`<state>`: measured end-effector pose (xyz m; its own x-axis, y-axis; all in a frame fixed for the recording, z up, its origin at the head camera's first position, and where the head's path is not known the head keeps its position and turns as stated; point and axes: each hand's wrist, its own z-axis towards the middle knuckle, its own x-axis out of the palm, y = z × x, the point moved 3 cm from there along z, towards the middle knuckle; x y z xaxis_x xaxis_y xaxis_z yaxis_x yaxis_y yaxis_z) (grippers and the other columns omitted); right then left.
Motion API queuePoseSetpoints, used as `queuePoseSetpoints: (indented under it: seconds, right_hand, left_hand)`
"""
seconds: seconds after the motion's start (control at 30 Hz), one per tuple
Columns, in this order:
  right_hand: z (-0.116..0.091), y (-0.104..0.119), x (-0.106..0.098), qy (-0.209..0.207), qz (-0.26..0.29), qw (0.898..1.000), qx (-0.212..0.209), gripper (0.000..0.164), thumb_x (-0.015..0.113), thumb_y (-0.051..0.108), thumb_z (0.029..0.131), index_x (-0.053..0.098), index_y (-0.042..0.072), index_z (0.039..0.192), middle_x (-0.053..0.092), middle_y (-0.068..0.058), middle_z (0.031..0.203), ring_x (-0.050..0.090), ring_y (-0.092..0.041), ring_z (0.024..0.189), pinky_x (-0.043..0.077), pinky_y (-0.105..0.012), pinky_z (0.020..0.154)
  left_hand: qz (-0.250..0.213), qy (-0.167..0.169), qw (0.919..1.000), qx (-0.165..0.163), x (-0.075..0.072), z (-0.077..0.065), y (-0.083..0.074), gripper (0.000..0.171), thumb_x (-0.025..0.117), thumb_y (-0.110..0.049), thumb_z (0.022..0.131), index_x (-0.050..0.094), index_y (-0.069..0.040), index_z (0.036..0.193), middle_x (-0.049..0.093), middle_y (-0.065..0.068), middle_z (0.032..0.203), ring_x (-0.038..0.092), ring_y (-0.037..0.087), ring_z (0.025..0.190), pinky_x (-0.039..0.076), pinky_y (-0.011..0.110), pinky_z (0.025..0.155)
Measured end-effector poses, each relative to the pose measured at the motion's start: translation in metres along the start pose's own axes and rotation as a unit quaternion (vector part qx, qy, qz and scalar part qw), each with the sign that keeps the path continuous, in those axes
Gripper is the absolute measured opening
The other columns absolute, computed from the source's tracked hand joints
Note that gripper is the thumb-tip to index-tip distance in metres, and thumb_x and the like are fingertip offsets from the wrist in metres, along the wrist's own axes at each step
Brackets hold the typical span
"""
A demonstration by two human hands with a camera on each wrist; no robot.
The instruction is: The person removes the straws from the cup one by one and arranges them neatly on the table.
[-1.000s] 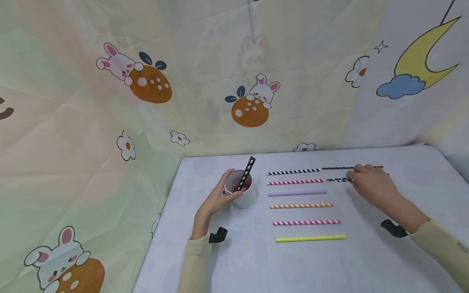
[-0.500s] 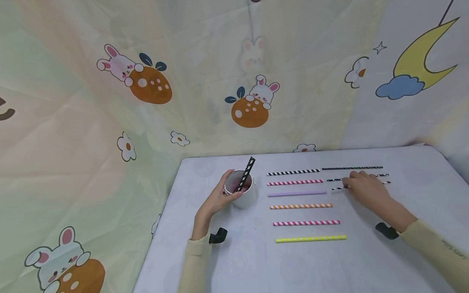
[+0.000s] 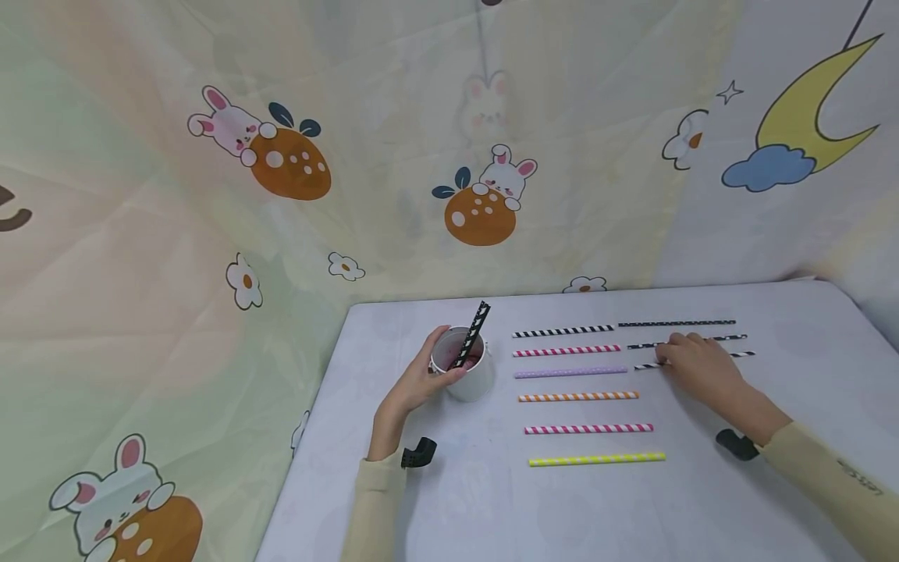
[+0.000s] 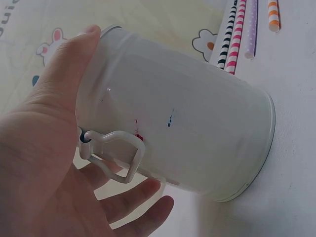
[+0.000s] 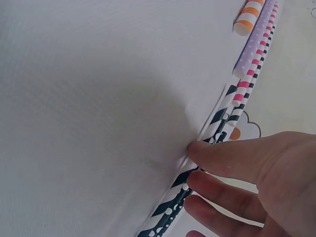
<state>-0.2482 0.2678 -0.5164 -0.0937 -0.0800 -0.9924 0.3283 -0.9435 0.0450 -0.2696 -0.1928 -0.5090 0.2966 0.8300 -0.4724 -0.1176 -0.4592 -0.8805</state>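
My left hand (image 3: 414, 384) grips a white metal pail (image 3: 472, 384) by its rim; the left wrist view shows a small wire handle (image 4: 133, 148) on its side. A black straw (image 3: 480, 318) with white markings leans inside the pail. On the right, my right hand (image 3: 709, 375) pinches a black-and-white spiral-striped paper straw (image 3: 742, 354) lying on the table, thumb on its near side and fingers on its far side in the right wrist view. Just beyond lie a black straw with white dots (image 3: 639, 346) and a thin dark patterned straw (image 3: 677, 323).
Left of those lies a column of straws: black-striped (image 3: 562, 332), pink-striped (image 3: 565, 351), lilac (image 3: 570, 372), orange-striped (image 3: 578, 396), another pink-striped (image 3: 588, 428) and yellow (image 3: 597, 460). A printed cloth (image 3: 393, 117) hangs behind the white table (image 3: 477, 507).
My right hand has come toward me from the dotted straw, and the spiral-striped straw now lies in front of it, shifted slightly nearer in the last half second. The left hand and pail stay put.
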Motion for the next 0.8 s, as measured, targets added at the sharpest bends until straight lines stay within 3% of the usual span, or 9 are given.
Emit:
queuePoseSetpoints:
  seconds: [0.4,0.8]
  right_hand:
    - [0.0006,0.001,-0.0002,0.006,0.002,1.0,0.008,0.015,0.076,0.0,0.083,0.074,0.003,0.098,0.067,-0.016,0.093,0.063,-0.04,0.09,0.051,-0.061,0.079]
    - [-0.0001,-0.0037,0.0,0.015,0.026,0.999,0.019,0.018,0.077,0.003,0.082,0.072,0.002,0.1,0.066,-0.015,0.092,0.062,-0.038,0.087,0.051,-0.057,0.076]
  left_hand:
    - [-0.001,0.001,1.0,0.001,-0.0011,0.0015,0.0006,0.083,0.079,-0.036,0.087,0.029,-0.04,0.154,0.044,0.003,0.151,0.041,0.028,0.139,0.033,0.059,0.113]
    - [0.009,0.001,1.0,-0.001,-0.001,0.0009,0.0008,0.084,0.078,-0.041,0.087,0.026,-0.045,0.153,0.041,0.003,0.154,0.04,0.029,0.141,0.033,0.06,0.113]
